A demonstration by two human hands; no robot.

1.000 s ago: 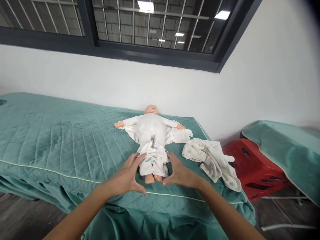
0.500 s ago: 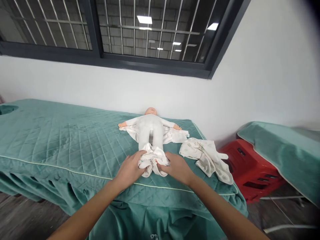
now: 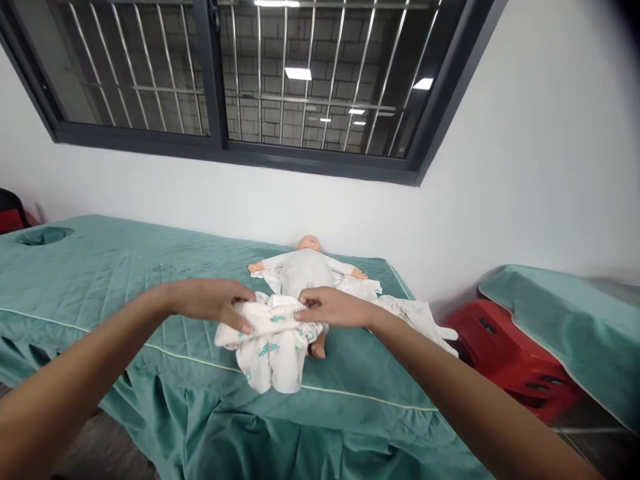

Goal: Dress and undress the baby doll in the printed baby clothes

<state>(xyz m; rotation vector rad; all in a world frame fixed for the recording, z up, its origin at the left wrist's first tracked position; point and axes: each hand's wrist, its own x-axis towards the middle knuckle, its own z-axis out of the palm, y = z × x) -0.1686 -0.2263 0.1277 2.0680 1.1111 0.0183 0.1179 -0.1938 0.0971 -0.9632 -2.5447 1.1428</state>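
Note:
White baby pants with a green print hang bunched between my hands, in front of the doll's legs. My left hand pinches the waistband at its left side. On the other side, the fingers of my right hand are closed on the same band. Behind the pants a baby doll lies on its back, arms spread, its body white. One bare doll foot shows just right of the pants; the other leg is hidden. White cloth is spread under the doll's arms.
The doll lies on a bed with a green quilted cover. A pale printed garment rests near its right end, partly behind my right forearm. Red plastic stools stand to the right, by another green-covered surface. A barred window is above.
The pants have moved left and toward me from the doll's feet, and now hang more unfolded with the print showing. My left hand has shifted left and up. The view has tilted upward.

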